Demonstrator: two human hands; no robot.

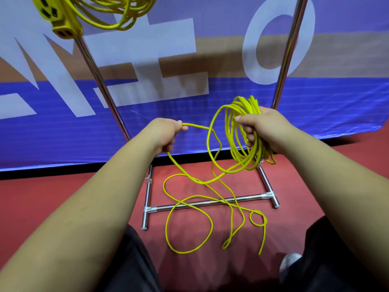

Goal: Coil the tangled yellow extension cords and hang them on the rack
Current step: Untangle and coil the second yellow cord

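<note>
Yellow cord (pixel 231 140) in right hand (pixel 265 127)

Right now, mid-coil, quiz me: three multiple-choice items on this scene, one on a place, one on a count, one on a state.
1. Where does the loose cord lie?
A. on a table
B. on the red floor, across the rack's base bar
C. in a box

2. How many upright rack poles show?
A. one
B. two
C. four

3. What is the right hand doing?
A. hanging open
B. pressing the floor
C. gripping the coil

Answers:
1 B: the cord crosses the bar on the floor.
2 B: one pole stands left, one right.
3 C: its fingers curl round the loops, while the left hand pinches the loose cord.
</note>
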